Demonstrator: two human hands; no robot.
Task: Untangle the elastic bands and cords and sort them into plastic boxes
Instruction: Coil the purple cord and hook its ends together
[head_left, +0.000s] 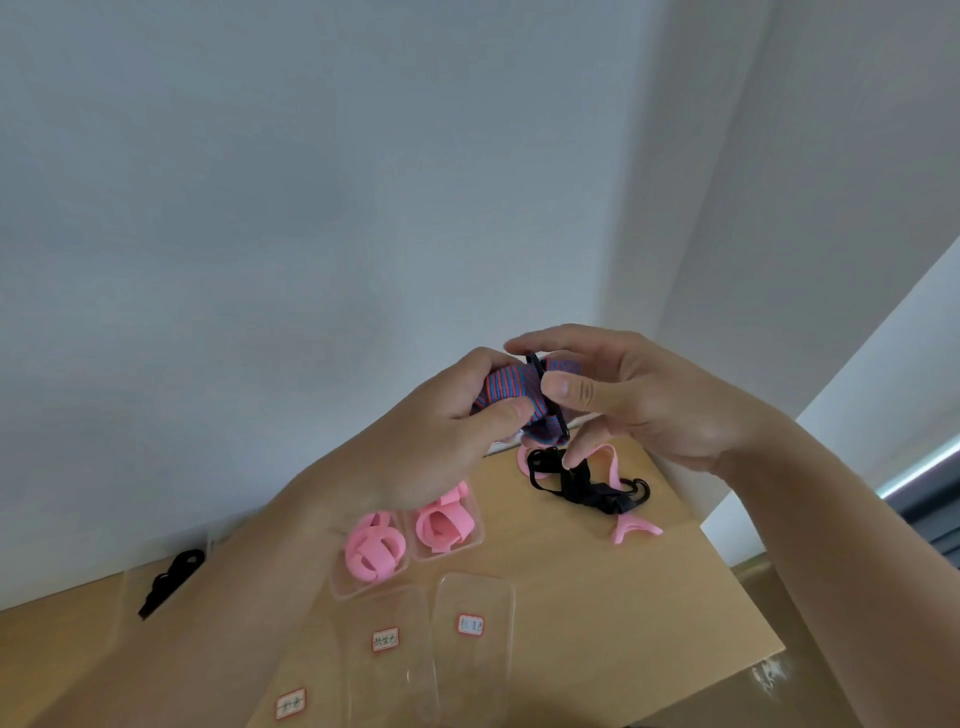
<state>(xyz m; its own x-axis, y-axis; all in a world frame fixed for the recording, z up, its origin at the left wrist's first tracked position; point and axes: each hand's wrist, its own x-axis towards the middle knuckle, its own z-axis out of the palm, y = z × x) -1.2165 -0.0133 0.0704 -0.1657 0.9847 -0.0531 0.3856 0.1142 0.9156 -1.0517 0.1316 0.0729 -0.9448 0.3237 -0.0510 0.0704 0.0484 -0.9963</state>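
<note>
Above the table, my left hand (447, 441) grips a rolled blue band with red stripes (511, 387). A thin black elastic loop (545, 395) wraps around that roll, and my right hand (639, 395) pinches the loop with thumb and fingers. Below them a tangle of black cords (592, 486) and pink bands (636, 530) lies on the wooden table (649, 597). Two clear plastic boxes hold coiled pink bands (371, 553) (444, 525). Another clear box at the left holds a black cord (171, 579).
Clear plastic boxes or lids with red-framed labels (470, 623) (385, 639) (291, 704) lie near the table's front. A white wall stands right behind the table. The table's right edge drops to the floor at the lower right.
</note>
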